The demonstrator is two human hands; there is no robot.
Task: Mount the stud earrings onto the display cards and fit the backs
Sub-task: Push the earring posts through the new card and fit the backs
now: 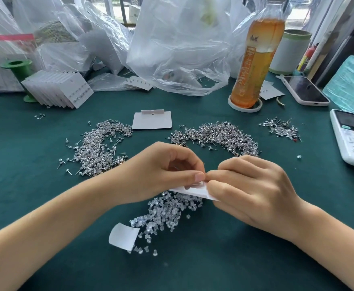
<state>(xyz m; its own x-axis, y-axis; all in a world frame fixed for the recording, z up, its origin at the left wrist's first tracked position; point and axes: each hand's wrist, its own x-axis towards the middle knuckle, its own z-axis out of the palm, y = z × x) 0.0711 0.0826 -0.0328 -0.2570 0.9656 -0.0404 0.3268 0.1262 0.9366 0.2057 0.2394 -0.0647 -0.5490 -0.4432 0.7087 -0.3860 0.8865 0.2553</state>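
My left hand [163, 173] and my right hand [247, 190] meet over the green table, both pinching a white display card [195, 191] held almost edge-on. Their fingertips touch at the card's top edge; whatever small piece sits between them is hidden. Under the card lies a pile of clear plastic earring backs [165, 215]. Heaps of silver stud earrings lie to the left [100, 145], behind my hands [218, 135] and further right [281, 128]. A blank card [152, 120] lies flat beyond them. A stack of filled cards [58, 89] stands at the back left.
A tea bottle [256, 59] on a coaster, crumpled clear plastic bags [178, 45], a phone [304, 90], a white remote [352, 137], a green spool [18, 68] and a small white paper scrap [122, 236] surround the work spot on the green cloth [25, 185].
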